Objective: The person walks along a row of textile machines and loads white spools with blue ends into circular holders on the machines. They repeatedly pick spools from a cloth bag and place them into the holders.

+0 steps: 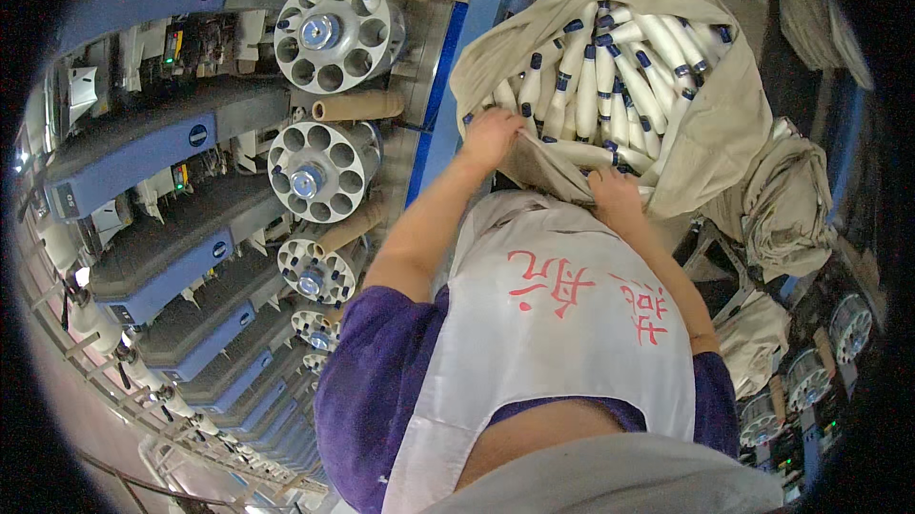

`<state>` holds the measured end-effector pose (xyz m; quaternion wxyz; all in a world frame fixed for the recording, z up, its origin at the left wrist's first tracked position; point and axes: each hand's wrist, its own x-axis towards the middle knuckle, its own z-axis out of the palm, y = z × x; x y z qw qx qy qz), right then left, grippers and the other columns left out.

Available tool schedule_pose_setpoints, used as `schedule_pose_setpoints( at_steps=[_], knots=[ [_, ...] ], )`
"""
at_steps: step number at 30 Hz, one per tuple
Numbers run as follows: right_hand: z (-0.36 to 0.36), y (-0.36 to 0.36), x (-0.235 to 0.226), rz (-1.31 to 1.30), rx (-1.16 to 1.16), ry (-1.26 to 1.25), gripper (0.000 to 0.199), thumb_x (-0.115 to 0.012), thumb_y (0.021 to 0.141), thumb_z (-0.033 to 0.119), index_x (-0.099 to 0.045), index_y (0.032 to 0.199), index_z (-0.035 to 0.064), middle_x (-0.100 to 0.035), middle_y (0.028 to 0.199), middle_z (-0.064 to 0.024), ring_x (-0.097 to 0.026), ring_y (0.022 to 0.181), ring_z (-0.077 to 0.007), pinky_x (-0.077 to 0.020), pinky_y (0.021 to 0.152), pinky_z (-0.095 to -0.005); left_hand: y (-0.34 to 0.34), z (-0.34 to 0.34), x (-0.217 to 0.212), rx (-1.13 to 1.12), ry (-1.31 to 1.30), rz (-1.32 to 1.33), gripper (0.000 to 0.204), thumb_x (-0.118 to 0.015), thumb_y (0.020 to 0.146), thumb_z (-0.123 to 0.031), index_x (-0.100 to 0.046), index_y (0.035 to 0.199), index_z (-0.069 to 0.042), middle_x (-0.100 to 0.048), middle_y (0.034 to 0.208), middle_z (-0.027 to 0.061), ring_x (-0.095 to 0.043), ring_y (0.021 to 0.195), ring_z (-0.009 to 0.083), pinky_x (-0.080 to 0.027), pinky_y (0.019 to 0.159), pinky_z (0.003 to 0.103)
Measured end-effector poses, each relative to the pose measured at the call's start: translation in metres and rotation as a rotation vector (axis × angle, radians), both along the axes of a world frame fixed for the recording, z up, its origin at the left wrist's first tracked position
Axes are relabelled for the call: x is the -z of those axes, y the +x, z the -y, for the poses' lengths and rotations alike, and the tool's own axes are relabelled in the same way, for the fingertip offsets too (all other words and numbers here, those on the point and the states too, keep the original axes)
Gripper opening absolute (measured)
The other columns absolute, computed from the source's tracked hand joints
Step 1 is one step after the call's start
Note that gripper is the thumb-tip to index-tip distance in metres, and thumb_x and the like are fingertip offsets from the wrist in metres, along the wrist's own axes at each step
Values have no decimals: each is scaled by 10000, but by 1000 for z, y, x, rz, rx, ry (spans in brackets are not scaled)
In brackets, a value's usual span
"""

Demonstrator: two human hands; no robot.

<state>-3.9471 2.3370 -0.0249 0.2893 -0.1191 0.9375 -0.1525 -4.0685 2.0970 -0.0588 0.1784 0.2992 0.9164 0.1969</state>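
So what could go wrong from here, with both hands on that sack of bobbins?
Both hands, left hand and right hand, grip only the near rim of the cloth sack; it may sag and spill the white bobbins. The round magazine sits close beside the left arm and could be bumped.

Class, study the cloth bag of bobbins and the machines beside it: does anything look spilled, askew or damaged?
Nothing stands out. The white bobbins lie jumbled but all inside the beige cloth bag, none spilled. The left hand and right hand grip its near edge. The round holders on the machines sit in a regular row.
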Motion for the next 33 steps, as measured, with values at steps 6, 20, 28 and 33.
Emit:
schedule_pose_setpoints(
  at_steps=[6,20,28,33],
  knots=[
    [-14,1,16,111,-3,-220,365,-673,705,268,-549,969,48,-520,948,-125,-473,994,-300,-397,830,-398,24,5,-4,510,-60,29,176,-567,700,-121,-612,857,-56,-545,924,98,-501,956,265,-423,824,358],
    [-42,-67,-2,-165,467,-350,416,-612,581,18,-481,976,25,-481,974,-190,-474,984,-341,-407,785,-399,-4,-70,6,251,123,114,365,-603,697,-69,-521,1047,-5,-525,1016,157,-525,939,316,-459,791,385],
    [-63,-61,20,-309,906,85,400,-650,675,126,-463,1017,36,-529,952,-167,-534,869,-371,-441,721,-442,-6,-145,22,548,-163,423,521,-663,680,-129,-421,1112,31,-570,979,208,-563,918,353,-473,783,400],
    [-72,-39,44,-371,931,65,394,-676,696,166,-475,1017,58,-554,945,-150,-556,856,-342,-450,723,-423,-35,-128,-21,383,43,402,364,-675,702,-220,-521,1002,-82,-584,812,144,-575,771,343,-474,662,411]
  ],
)
